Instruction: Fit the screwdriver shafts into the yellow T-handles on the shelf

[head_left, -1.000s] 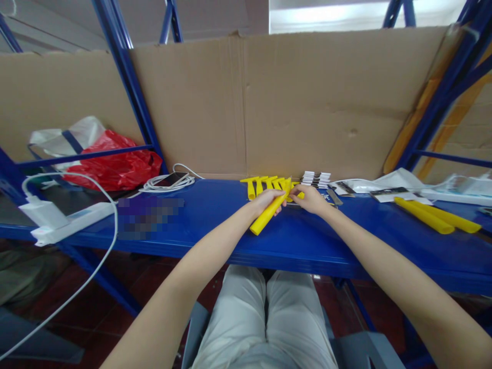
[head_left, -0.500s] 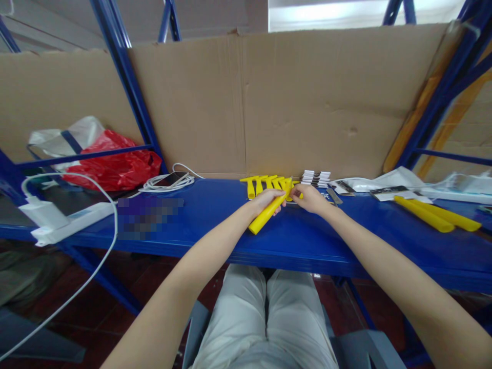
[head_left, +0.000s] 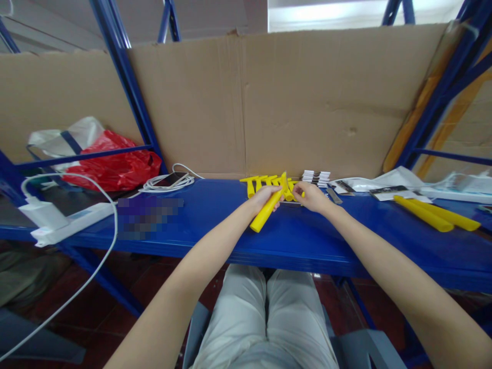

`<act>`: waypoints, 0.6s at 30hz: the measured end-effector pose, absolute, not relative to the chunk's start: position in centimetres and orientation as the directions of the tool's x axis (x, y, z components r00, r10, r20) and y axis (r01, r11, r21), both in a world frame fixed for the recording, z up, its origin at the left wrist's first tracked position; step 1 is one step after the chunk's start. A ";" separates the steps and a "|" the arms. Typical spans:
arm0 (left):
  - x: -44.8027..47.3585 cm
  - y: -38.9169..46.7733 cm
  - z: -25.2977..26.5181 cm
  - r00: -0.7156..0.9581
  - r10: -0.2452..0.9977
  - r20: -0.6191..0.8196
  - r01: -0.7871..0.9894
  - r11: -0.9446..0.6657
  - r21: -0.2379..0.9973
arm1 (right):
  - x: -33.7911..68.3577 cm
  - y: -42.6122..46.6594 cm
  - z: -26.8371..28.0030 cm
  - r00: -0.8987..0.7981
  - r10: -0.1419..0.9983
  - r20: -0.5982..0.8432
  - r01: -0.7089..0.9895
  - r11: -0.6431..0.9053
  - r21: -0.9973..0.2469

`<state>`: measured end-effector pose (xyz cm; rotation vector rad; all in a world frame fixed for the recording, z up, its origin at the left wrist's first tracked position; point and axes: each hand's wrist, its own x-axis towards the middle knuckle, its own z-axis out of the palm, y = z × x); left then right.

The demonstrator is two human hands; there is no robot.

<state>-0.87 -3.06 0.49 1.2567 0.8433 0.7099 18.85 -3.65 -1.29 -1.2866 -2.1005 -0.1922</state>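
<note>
My left hand [head_left: 266,199] is wrapped round the handle of a yellow scraper [head_left: 263,218]. It slants across the front of the blue table, its wide flat head up and away from me. Close by on the right is my right hand [head_left: 309,196], its fingers curled together at the thumb. Whatever they pinch, if anything, is too small to make out. Behind both hands lies a row of similar yellow scrapers [head_left: 250,188], heads toward the cardboard. Part of this row is hidden by the hands and the held scraper.
White-and-black small packs [head_left: 315,177] are stacked behind my right hand. A metal strip [head_left: 333,196] lies beside it. More yellow handles [head_left: 430,215] and plastic packaging [head_left: 384,182] lie right. A power strip [head_left: 73,223], coiled cable [head_left: 165,183] and red bag [head_left: 115,161] are left.
My right hand has drawn slightly right, away from the held scraper's head, leaving a gap. The scraper in my left hand has turned a little, showing its head more broadly.
</note>
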 end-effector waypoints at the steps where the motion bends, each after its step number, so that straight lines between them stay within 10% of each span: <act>1: -1.0 -2.9 0.5 0.500 0.854 -0.145 -0.036 0.188 0.982 | 19.3 -3.5 -1.2 -0.282 0.738 0.613 0.844 0.495 -0.208; 10: -1.5 -3.0 1.7 0.437 0.890 -0.133 -0.152 0.219 0.964 | 28.5 -2.9 -0.4 0.124 0.912 0.390 0.959 -0.009 -0.283; 18: -1.5 -3.1 1.6 0.457 0.876 -0.151 -0.127 0.233 0.964 | 30.4 -2.2 -1.7 0.155 0.950 0.270 0.958 -0.078 -0.276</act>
